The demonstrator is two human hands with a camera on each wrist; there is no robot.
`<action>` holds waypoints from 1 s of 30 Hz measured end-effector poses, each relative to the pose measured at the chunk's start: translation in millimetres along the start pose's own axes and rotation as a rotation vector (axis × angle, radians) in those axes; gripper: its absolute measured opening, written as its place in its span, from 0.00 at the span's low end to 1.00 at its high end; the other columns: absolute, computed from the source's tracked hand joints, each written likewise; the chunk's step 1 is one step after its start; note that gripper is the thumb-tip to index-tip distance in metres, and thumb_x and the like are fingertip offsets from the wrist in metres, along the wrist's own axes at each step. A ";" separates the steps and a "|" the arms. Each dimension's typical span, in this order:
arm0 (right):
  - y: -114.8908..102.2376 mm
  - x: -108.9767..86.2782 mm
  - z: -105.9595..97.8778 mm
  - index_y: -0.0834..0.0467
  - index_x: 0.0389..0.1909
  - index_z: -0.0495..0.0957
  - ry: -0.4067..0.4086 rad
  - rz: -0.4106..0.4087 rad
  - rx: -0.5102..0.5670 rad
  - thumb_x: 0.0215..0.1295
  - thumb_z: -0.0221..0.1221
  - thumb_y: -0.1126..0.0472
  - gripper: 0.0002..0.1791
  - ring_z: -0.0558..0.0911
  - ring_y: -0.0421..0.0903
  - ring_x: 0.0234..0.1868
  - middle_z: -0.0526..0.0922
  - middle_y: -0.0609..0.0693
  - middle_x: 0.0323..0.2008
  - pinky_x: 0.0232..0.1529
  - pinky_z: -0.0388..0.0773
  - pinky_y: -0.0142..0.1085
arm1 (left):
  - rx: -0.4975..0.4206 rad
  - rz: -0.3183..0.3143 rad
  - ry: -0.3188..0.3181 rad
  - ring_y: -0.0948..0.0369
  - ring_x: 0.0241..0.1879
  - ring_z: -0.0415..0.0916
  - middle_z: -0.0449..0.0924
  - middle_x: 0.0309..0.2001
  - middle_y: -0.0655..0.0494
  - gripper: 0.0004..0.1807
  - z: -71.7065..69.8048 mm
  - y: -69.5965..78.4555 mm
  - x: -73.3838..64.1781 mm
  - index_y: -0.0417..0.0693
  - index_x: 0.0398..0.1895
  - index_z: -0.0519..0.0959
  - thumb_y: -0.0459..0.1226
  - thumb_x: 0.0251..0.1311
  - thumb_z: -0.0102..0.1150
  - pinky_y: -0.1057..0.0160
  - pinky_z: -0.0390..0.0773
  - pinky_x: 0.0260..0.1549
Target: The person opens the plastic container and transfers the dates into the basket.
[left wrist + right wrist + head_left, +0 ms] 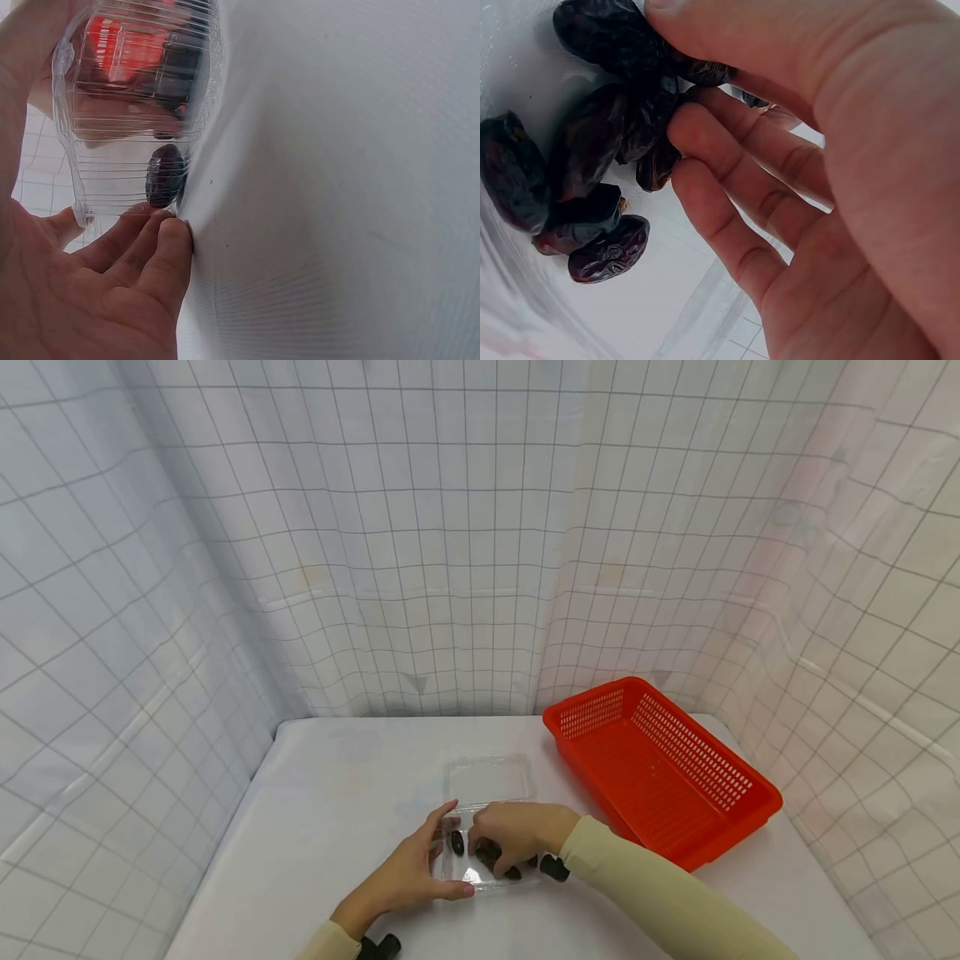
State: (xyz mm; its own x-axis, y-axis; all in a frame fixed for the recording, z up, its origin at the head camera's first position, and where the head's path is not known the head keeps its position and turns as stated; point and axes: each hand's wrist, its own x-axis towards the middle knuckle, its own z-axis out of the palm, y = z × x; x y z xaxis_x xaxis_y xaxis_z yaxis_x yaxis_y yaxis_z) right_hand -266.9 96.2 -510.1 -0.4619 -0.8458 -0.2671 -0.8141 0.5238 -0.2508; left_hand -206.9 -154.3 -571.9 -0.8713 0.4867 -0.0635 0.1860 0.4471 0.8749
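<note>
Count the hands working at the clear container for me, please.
2: the left hand holds the clear container at its left side; the right hand reaches inside, touching dark dates. Both show; none appears hidden.

We see a white-covered surface bearing a red slotted basket, set at an angle toward the far right corner. To its left, nearer us, rests a clear plastic container, with a clear lid spread just beyond it.
</note>
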 end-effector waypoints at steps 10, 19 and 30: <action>1.5 -1.7 3.8 0.47 0.58 0.95 0.000 0.003 -0.009 0.66 0.87 0.54 0.21 0.78 0.30 0.42 0.88 0.37 0.44 0.50 0.83 0.21 | 0.017 0.010 0.006 0.31 0.87 0.70 0.66 0.89 0.32 0.73 2.6 -0.5 -0.8 0.51 0.98 0.48 0.50 0.61 0.91 0.34 0.79 0.82; 3.5 -5.2 0.2 0.48 0.58 0.93 0.020 -0.007 0.018 0.67 0.86 0.56 0.21 0.78 0.30 0.42 0.87 0.36 0.43 0.47 0.82 0.19 | 0.012 0.005 0.002 0.29 0.85 0.71 0.65 0.89 0.32 0.73 2.3 -0.5 -0.5 0.51 0.98 0.47 0.51 0.61 0.91 0.35 0.79 0.82; 7.7 -14.8 -6.0 0.53 0.60 0.90 0.065 0.037 0.145 0.71 0.81 0.63 0.20 0.81 0.31 0.41 0.87 0.42 0.48 0.47 0.84 0.18 | 0.006 -0.001 0.002 0.29 0.86 0.70 0.66 0.89 0.33 0.73 0.5 -0.4 -0.2 0.50 0.98 0.47 0.51 0.61 0.91 0.36 0.78 0.83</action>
State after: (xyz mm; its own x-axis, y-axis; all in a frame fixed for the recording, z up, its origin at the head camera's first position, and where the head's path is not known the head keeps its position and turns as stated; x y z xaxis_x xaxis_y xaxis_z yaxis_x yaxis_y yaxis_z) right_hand -268.4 112.2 -502.5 -0.5164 -0.8277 -0.2195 -0.7386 0.5602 -0.3750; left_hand -206.6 -154.2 -572.4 -0.8725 0.4846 -0.0633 0.1879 0.4521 0.8719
